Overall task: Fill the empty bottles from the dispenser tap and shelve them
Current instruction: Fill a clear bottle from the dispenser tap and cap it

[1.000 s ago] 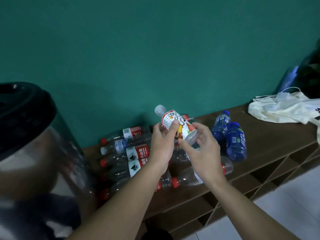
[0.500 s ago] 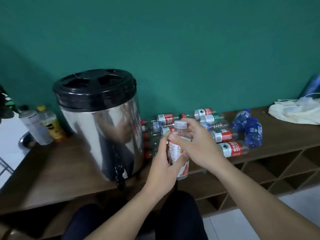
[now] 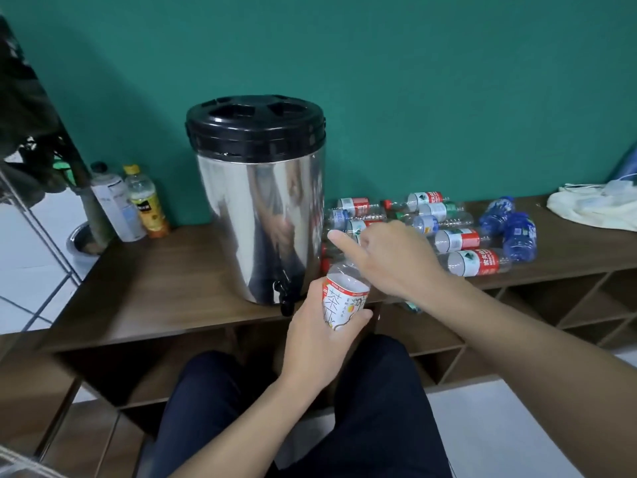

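While the left hand (image 3: 322, 327) holds the tea bottle (image 3: 343, 300) upright just in front of the bench (image 3: 165, 294) edge, beside the dispenser tap (image 3: 283, 298), the cap should come fully off before the mouth goes under the spout. Keep the bottle vertical and centre its neck below the tap to avoid spillage. The left grip is wrapped around the labelled body. The right hand (image 3: 391, 262) covers the neck, fingers curled; whether it pinches the cap cannot be determined. Empty bottles (image 3: 458, 239) lie on the bench, right of the dispenser (image 3: 258, 208).
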`<state>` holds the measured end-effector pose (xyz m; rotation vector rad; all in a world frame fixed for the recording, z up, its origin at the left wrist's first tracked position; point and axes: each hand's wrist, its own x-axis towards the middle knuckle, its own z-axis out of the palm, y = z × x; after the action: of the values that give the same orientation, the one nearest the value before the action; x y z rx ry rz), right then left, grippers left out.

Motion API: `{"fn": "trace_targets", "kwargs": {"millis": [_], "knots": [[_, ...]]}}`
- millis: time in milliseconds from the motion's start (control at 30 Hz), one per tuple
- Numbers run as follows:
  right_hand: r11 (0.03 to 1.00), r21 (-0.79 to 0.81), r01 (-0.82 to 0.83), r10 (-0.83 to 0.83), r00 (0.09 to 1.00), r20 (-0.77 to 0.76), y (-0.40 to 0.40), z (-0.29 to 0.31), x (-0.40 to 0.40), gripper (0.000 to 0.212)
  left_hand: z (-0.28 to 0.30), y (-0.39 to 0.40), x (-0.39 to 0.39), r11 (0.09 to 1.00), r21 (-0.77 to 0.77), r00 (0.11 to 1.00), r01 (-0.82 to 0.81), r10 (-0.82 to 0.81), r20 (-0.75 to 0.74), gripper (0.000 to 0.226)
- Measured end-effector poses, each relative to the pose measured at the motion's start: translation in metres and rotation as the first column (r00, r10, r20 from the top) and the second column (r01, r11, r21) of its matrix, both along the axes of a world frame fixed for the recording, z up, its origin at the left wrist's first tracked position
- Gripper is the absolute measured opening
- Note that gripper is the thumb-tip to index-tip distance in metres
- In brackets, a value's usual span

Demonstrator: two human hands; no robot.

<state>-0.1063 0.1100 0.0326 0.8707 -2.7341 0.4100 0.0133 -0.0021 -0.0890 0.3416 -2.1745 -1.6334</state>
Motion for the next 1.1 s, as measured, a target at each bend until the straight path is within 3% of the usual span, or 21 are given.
{"fn": "trace_targets", "kwargs": {"millis": [67, 167, 267, 400, 567, 700, 800, 867, 967, 1100], "knots": [[0.997, 0.076, -0.014, 0.008, 0.997, 0.073, -0.006, -0.001, 0.002, 0.09, -0.007, -0.006, 0.007, 1.0, -0.004, 1.0, -0.016, 0.016, 0.01, 0.056], [0.991, 0.031, -0.133, 0.124, 0.973, 0.195, -0.012, -0.009, 0.006, 0.079, -0.014, -0.014, 0.02, 0.998, 0.047, 0.999, 0.032, -0.031, -0.013, 0.051], [0.952, 0.021, -0.305, 0.296, 0.937, 0.188, -0.007, -0.013, 0.011, 0.072, -0.017, -0.025, 0.029, 0.981, 0.114, 0.987, 0.16, -0.158, -0.024, 0.044], [0.83, 0.159, -0.535, 0.506, 0.841, 0.189, 0.008, -0.001, 0.013, 0.052, -0.018, -0.045, 0.038, 0.912, 0.22, 0.935, 0.347, -0.354, -0.008, 0.042], [0.717, 0.181, -0.673, 0.58, 0.72, 0.381, 0.013, 0.0, 0.02, 0.022, -0.035, -0.058, 0.045, 0.889, 0.28, 0.926, 0.364, -0.376, -0.009, 0.05], [0.691, 0.17, -0.703, 0.63, 0.7, 0.336, 0.014, -0.013, 0.023, 0.023, -0.055, -0.058, 0.046, 0.896, 0.269, 0.924, 0.355, -0.379, 0.042, 0.052], [0.696, 0.163, -0.699, 0.657, 0.712, 0.247, 0.012, -0.028, 0.024, 0.031, -0.074, -0.06, 0.046, 0.899, 0.264, 0.918, 0.349, -0.385, 0.098, 0.054], [0.767, 0.083, -0.636, 0.603, 0.759, 0.245, 0.008, -0.043, 0.019, 0.031, -0.087, -0.06, 0.048, 0.902, 0.284, 0.923, 0.326, -0.369, 0.11, 0.054], [0.882, -0.003, -0.471, 0.458, 0.857, 0.237, -0.004, -0.077, 0.002, 0.024, -0.106, -0.06, 0.053, 0.902, 0.334, 0.938, 0.274, -0.327, 0.116, 0.053], [0.969, 0.061, -0.239, 0.222, 0.953, 0.205, -0.027, -0.125, -0.019, 0.025, -0.127, -0.065, 0.059, 0.906, 0.368, 0.947, 0.21, -0.282, 0.153, 0.062]]}}
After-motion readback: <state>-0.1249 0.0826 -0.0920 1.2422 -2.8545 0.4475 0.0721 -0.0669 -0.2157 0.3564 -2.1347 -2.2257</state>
